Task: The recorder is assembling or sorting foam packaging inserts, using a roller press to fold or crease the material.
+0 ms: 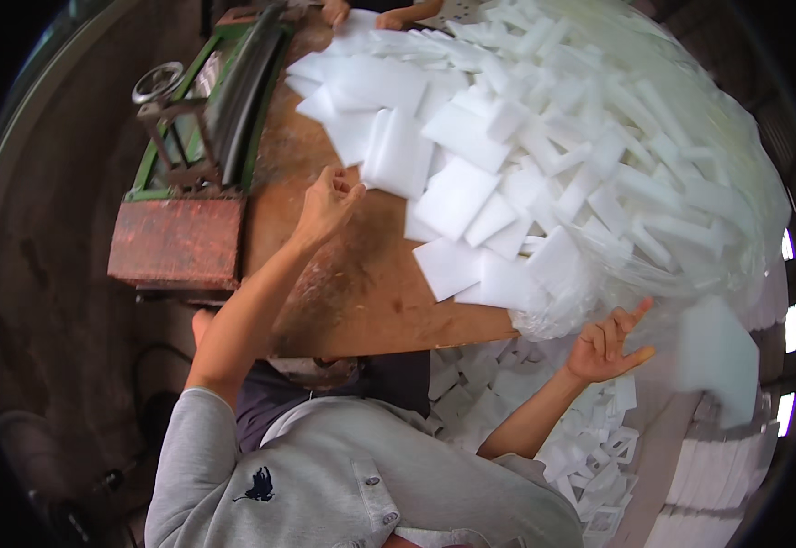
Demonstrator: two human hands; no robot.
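My left hand (pixel 329 208) reaches over the brown tabletop with its fingers closed. Its fingertips meet the lower left corner of a small stack of white foam sheets (pixel 398 153); whether they pinch that corner is too small to tell. My right hand (pixel 610 347) is held past the table's near right edge, fingers spread, nothing in it. To the right of it a blurred white foam sheet (pixel 718 361) appears in the air, apart from the fingers. Loose white foam sheets (pixel 457 196) lie overlapping between the two hands.
A big heap of white foam pieces (pixel 590 137) in clear plastic covers the table's right side. A green roller machine (pixel 188 137) with a handwheel stands at the left. Across the table are another person's hands (pixel 398 16). Foam scraps (pixel 599 457) and stacked white sheets (pixel 713 466) lie below right.
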